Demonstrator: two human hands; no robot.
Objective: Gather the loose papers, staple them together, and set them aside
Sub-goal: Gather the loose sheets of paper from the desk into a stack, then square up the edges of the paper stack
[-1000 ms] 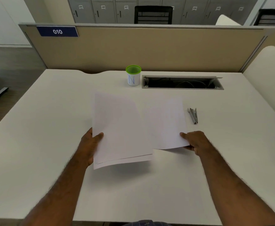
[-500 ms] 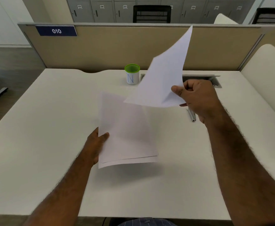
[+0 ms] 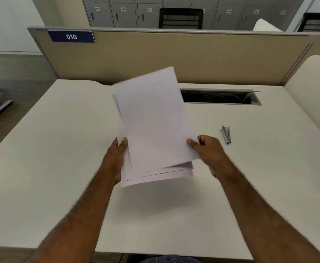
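A loose stack of white papers (image 3: 153,126) is held tilted above the middle of the white desk (image 3: 60,168), its sheets fanned unevenly at the lower edge. My left hand (image 3: 117,158) grips the stack's left edge, thumb on top. My right hand (image 3: 206,149) pinches the top sheet at its lower right corner. A small grey stapler (image 3: 226,134) lies on the desk to the right of my right hand, apart from it.
A cable tray opening (image 3: 220,97) is cut into the desk behind the papers. A tan partition (image 3: 174,56) with a blue "010" sign (image 3: 71,36) closes off the far edge. Floor lies beyond the desk's left edge. The papers hide the green-lidded cup.
My right hand brought the raised sheet down onto the stack in my left hand. The stack is lifted and tilted up, now covering the cup.
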